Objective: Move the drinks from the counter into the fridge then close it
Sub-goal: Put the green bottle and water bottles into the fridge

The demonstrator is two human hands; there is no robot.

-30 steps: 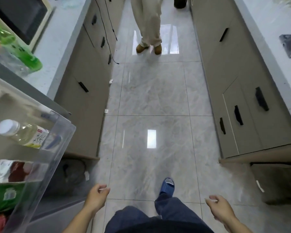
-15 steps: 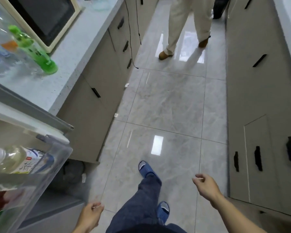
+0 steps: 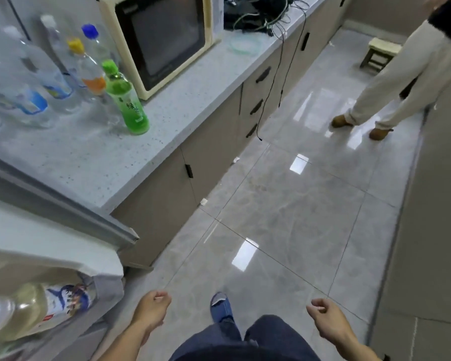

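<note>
Several drink bottles stand on the speckled counter (image 3: pixel 94 162) at the upper left. The nearest is a green tea bottle (image 3: pixel 126 99), with an orange-labelled bottle (image 3: pixel 89 71) and clear water bottles (image 3: pixel 34 82) behind it. The open fridge door (image 3: pixel 52 246) fills the lower left, and its shelf holds a pale tea bottle (image 3: pixel 34 308) lying tilted. My left hand (image 3: pixel 151 310) and my right hand (image 3: pixel 326 319) hang low over the floor, fingers loosely curled, holding nothing, far from the bottles.
A cream microwave (image 3: pixel 162 40) sits on the counter behind the bottles, with tangled cables (image 3: pixel 261 11) beyond it. Another person's legs (image 3: pixel 391 82) stand on the tiled floor at the upper right, near a small stool (image 3: pixel 380 54). Cabinets line both sides.
The view has turned up and left toward the counter, bringing the bottles and microwave closer. Both hands stay low and hold nothing. The other person has shifted to the right.
</note>
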